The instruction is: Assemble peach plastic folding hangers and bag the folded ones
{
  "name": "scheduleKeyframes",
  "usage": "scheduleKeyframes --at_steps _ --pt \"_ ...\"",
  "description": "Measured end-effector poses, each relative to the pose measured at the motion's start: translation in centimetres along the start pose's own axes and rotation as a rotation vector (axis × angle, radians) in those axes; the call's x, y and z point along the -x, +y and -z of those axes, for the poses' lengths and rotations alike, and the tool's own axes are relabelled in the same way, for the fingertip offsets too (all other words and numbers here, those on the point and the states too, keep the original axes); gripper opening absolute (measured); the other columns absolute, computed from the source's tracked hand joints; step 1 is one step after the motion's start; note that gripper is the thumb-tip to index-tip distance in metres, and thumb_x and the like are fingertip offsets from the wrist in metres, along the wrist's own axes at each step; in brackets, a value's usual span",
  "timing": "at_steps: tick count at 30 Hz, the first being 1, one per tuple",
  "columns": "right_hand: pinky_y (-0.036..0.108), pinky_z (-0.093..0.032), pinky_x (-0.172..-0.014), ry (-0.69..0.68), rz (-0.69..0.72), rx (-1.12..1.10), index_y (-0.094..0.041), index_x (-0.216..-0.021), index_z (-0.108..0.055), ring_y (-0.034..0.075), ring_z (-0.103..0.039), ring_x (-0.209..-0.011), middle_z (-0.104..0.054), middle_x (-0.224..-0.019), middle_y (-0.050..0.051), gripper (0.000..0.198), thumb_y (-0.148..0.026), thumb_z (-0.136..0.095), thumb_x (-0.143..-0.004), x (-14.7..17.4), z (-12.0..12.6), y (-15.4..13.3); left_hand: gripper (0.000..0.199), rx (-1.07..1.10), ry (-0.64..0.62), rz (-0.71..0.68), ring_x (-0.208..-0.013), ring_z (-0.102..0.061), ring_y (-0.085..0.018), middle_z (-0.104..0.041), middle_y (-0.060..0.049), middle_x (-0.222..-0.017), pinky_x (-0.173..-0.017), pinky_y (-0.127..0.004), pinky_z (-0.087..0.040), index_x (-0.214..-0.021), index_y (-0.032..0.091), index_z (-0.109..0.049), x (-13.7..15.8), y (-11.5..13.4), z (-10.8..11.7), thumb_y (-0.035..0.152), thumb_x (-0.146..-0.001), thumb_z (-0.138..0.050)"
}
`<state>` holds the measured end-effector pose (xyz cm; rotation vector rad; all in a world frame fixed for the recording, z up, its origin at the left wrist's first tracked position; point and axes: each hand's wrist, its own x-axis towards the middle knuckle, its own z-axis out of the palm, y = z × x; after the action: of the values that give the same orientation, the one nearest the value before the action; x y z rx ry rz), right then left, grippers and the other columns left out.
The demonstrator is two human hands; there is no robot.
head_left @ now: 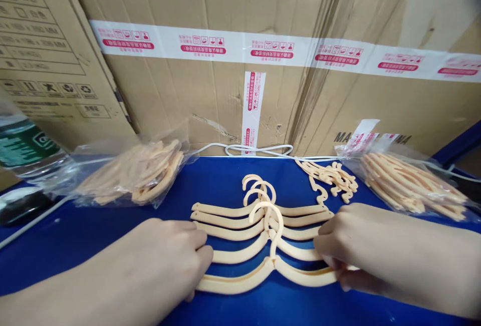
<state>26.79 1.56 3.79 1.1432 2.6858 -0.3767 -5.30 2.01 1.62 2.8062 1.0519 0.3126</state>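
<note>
Several cream hangers lie in an overlapping row on the blue table, their hooks on the far side, curving left. My left hand is closed at the left ends of the nearer hangers, its fingertips partly hidden. Around the right ends, my right hand is closed too, thumb toward me and fingers bent over the arms. How many hangers each hand grips is hidden. Behind the right ends rests a small heap of loose cream hooks.
At the left, a clear bag of cream hanger pieces lies beside a water bottle. Another filled bag sits at the right. A white cable runs along the back, before a large taped cardboard box.
</note>
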Motion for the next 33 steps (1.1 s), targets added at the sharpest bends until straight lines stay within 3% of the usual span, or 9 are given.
scheduleKeyframes --at_steps 4,7,13,17,20,24,28,33 --pt "0.021 -0.033 -0.05 -0.026 -0.022 -0.097 -0.023 -0.068 -0.064 0.012 -0.058 -0.054 -0.066 -0.063 -0.004 0.02 -0.004 -0.059 -0.069 -0.4 -0.5 0.6 0.029 -0.206 -0.262 0.03 -0.046 -0.06 -0.018 -0.065 0.002 -0.055 -0.042 -0.028 -0.029 -0.054 0.022 -0.056 -1.0 0.5 0.5 -0.005 -0.062 -0.053" --pt "0.02 -0.036 -0.051 -0.007 -0.05 -0.131 -0.021 -0.066 -0.066 0.012 -0.06 -0.053 -0.067 -0.063 -0.004 0.022 0.0 -0.059 -0.066 -1.0 -0.2 1.2 0.024 -0.207 -0.297 0.105 -0.052 -0.064 -0.02 -0.069 -0.001 -0.063 -0.046 -0.028 -0.034 -0.059 0.022 -0.061 -1.3 0.8 1.0 0.001 -0.069 -0.057" --pt "0.022 -0.036 -0.053 -0.033 -0.139 0.0 -0.021 -0.065 -0.07 0.016 -0.063 -0.058 -0.07 -0.063 -0.001 0.017 -0.004 -0.07 -0.07 -2.5 1.7 1.4 0.022 -0.161 -0.247 0.125 -0.062 -0.066 -0.019 -0.07 -0.003 -0.07 -0.054 -0.025 -0.043 -0.065 0.02 -0.06 -2.0 -0.2 1.5 0.007 -0.081 -0.051" --pt "0.023 -0.038 -0.056 -0.004 -0.179 0.061 -0.021 -0.071 -0.072 0.017 -0.065 -0.064 -0.071 -0.069 -0.001 0.01 -0.012 -0.076 -0.073 -2.4 3.1 2.3 0.018 -0.194 -0.22 0.117 -0.063 -0.067 -0.02 -0.07 -0.004 -0.072 -0.057 -0.026 -0.046 -0.068 0.019 -0.06 -2.7 -0.8 1.4 0.01 -0.081 -0.052" --pt "0.024 -0.04 -0.055 0.04 -0.226 0.009 -0.023 -0.081 -0.073 0.018 -0.066 -0.064 -0.072 -0.073 -0.001 0.005 -0.027 -0.074 -0.079 -1.7 4.5 4.1 0.014 -0.233 -0.172 0.078 -0.066 -0.069 -0.025 -0.072 -0.008 -0.077 -0.058 -0.032 -0.049 -0.071 0.019 -0.063 -2.7 -0.7 1.4 0.013 -0.08 -0.056" --pt "0.029 -0.043 -0.058 0.211 -0.439 0.128 -0.02 -0.088 -0.071 0.022 -0.066 -0.068 -0.072 -0.078 0.006 0.028 -0.045 -0.057 -0.091 -1.3 5.8 7.3 0.01 -0.366 -0.105 0.042 -0.07 -0.07 -0.033 -0.074 -0.01 -0.082 -0.055 -0.039 -0.053 -0.081 0.019 -0.068 -1.9 -0.3 1.1 0.014 -0.075 -0.063" --pt "0.032 -0.047 -0.064 0.161 -0.618 0.201 -0.016 -0.097 -0.071 0.028 -0.069 -0.08 -0.074 -0.091 0.012 0.035 -0.047 -0.057 -0.091 -2.3 5.6 8.9 0.014 -0.419 0.011 -0.03 -0.075 -0.07 -0.036 -0.074 -0.012 -0.088 -0.055 -0.043 -0.057 -0.09 0.017 -0.069 -1.4 0.6 0.7 0.022 -0.078 -0.066" --pt "0.04 -0.05 -0.064 0.125 -0.747 0.196 -0.009 -0.089 -0.072 0.038 -0.07 -0.085 -0.073 -0.089 0.023 0.066 -0.065 -0.039 -0.093 -4.0 3.9 8.1 0.034 -0.239 0.11 -0.11 -0.096 -0.069 -0.034 -0.073 -0.014 -0.109 -0.083 -0.045 -0.058 -0.106 0.017 -0.066 -2.6 1.5 -0.4 0.029 -0.076 -0.076"
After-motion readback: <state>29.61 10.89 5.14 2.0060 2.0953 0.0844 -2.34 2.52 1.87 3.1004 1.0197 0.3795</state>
